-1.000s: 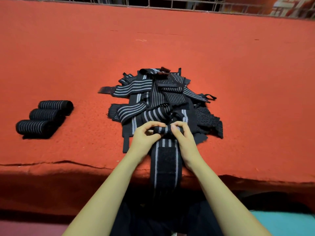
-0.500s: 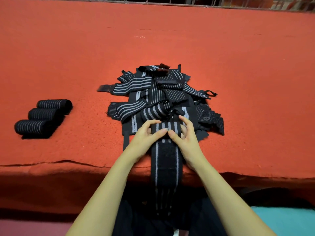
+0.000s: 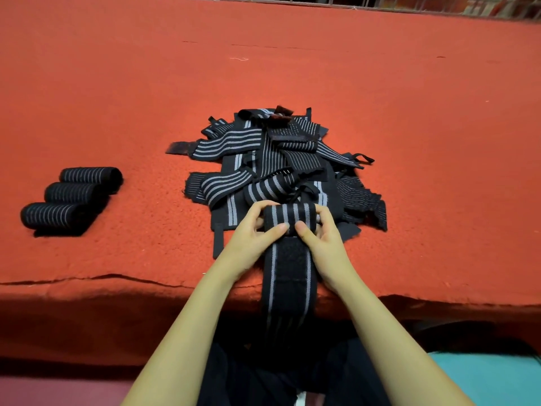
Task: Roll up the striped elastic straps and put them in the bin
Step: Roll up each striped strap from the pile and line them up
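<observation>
A black strap with grey stripes (image 3: 288, 271) runs from the table's front edge up to a partly rolled end (image 3: 289, 215). My left hand (image 3: 254, 233) grips the roll's left side with thumb across its front. My right hand (image 3: 320, 234) grips its right side the same way. The strap's loose tail hangs over the edge toward my lap. Behind the roll lies a heap of unrolled striped straps (image 3: 275, 159). No bin is in view.
Three finished rolls (image 3: 71, 197) lie side by side at the left on the red felt table (image 3: 409, 112). The felt's front edge (image 3: 117, 284) is ragged. A railing runs along the far edge. A teal surface (image 3: 497, 379) shows at bottom right.
The roll between my hands has grown thicker, taking up more of the strap. Both hands stayed at the heap's near edge, turning the roll.
</observation>
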Available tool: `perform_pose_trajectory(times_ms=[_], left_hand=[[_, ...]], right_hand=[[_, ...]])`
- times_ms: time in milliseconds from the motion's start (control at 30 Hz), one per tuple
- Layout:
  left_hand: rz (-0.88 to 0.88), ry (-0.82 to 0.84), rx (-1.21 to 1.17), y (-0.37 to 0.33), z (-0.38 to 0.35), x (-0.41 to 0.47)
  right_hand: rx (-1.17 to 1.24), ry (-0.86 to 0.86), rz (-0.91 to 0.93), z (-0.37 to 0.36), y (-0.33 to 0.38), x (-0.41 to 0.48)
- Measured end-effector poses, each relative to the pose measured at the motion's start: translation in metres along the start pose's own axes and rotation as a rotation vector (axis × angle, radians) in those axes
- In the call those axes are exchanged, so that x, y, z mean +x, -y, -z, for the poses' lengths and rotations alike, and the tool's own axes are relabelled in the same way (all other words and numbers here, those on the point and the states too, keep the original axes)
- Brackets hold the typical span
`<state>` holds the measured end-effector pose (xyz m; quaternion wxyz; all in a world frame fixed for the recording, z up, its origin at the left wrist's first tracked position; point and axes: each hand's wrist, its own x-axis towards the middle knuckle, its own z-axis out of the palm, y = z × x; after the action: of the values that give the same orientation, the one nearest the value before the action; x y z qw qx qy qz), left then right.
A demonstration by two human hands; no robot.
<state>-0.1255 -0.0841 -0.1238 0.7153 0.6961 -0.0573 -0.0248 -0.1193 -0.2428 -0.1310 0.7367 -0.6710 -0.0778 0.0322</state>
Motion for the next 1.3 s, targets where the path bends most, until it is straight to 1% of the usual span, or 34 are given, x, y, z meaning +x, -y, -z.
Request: perform_pose_trajectory(times_ms=[67, 167, 267, 467, 500, 600, 667, 767, 867, 967, 1033, 1133, 1200, 1300], left_hand=[[-0.047, -0.015, 0.028, 0.002, 0.001, -0.001], [-0.112, -0.009, 0.000, 0.001, 0.001, -0.003], [-0.138, 0.004, 0.005, 0.000, 0.001, -0.006], [-0.106, 0.013, -0.016, -0.008, 0.000, -0.010], [-0.085, 0.007, 0.008, -0.008, -0.002, -0.010], [0.002, -0.058, 0.193, -0.006, -0.005, -0.007], [0.031, -0.098, 0.211, -0.005, -0.006, -0.007], [-0.040, -0.146, 0.184, -0.006, -0.008, -0.011], [-0.104, -0.173, 0.076, -0.007, -0.009, -0.018], [-0.086, -0.158, 0.094, -0.007, -0.007, -0.018], [-0.035, -0.123, 0.135, -0.006, -0.006, -0.015], [0.034, -0.092, 0.220, -0.006, -0.005, -0.012], [0.049, -0.092, 0.195, -0.005, -0.002, -0.011], [0.049, -0.067, 0.140, -0.005, 0.000, -0.011]], right_hand=[[0.007, 0.004, -0.001, -0.001, -0.001, 0.000], [0.024, -0.014, -0.002, -0.005, 0.001, -0.001], [-0.022, -0.044, 0.006, -0.007, 0.005, -0.002], [-0.004, 0.016, -0.018, -0.006, 0.005, -0.003], [-0.003, 0.031, -0.010, -0.005, 0.005, -0.004], [-0.066, 0.054, 0.019, -0.006, 0.007, -0.006], [-0.076, 0.062, 0.020, -0.006, 0.005, -0.007], [-0.080, 0.063, 0.020, -0.007, 0.007, -0.009], [-0.089, 0.041, -0.007, -0.008, 0.009, -0.008], [-0.092, 0.043, -0.024, -0.008, 0.009, -0.007], [-0.101, 0.042, -0.014, -0.007, 0.008, -0.007], [-0.209, 0.066, 0.046, -0.007, 0.007, -0.011], [-0.259, 0.070, 0.075, -0.008, 0.006, -0.013], [-0.256, 0.058, 0.102, -0.009, 0.006, -0.014]])
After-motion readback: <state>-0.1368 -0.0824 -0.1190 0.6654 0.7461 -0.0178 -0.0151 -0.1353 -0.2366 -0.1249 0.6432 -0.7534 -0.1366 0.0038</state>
